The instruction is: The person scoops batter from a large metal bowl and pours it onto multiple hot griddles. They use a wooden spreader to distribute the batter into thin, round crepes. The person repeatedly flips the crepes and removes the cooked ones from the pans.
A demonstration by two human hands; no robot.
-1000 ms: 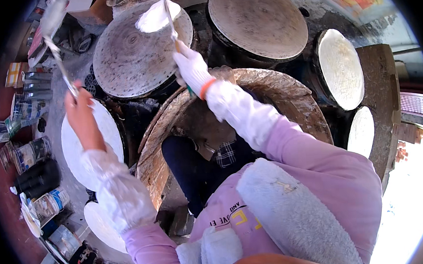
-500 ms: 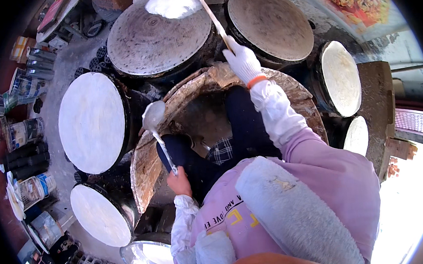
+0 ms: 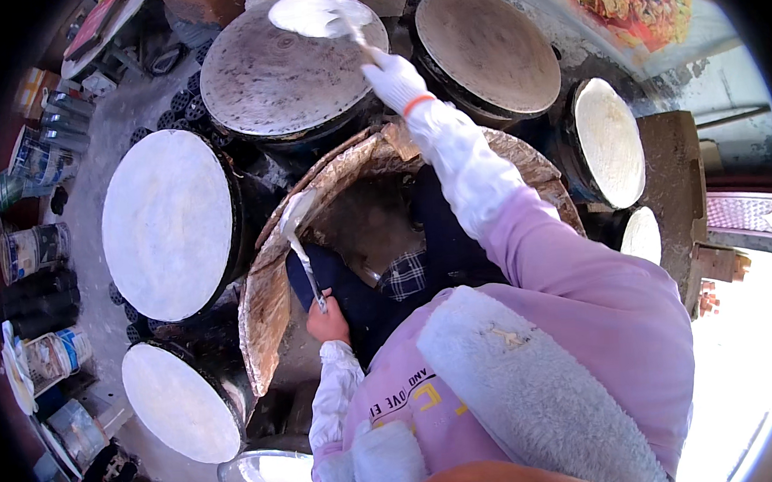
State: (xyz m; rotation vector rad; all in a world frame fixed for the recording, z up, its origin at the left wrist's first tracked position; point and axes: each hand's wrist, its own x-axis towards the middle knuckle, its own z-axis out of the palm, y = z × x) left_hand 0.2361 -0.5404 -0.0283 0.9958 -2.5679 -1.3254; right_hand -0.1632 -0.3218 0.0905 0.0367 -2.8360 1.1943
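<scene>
In my bare left hand (image 3: 327, 322), above my left thigh, is the handle of a metal ladle (image 3: 295, 224) coated in white batter. Its bowl is tilted side-on beside the inner rim of a curved, crusted ledge (image 3: 264, 306). My right hand (image 3: 397, 83), in a white knit glove, is closed around a wooden stick (image 3: 362, 46). The stick's far end, smeared by motion, meets a pool of white batter (image 3: 301, 15) at the back of a large round griddle (image 3: 284, 84). Most of that griddle's brownish surface is bare.
A second bare griddle (image 3: 489, 49) stands at far right. White sheets cover the round griddles at left (image 3: 168, 226), near left (image 3: 182, 402) and right (image 3: 610, 143). A metal basin (image 3: 268, 478) sits near my left side; tubs (image 3: 37, 249) line the left wall.
My right hand has moved left and away from me, bringing the stick onto the batter, whose right edge is now disturbed. The ladle in my left hand has turned from bowl-up to side-on.
</scene>
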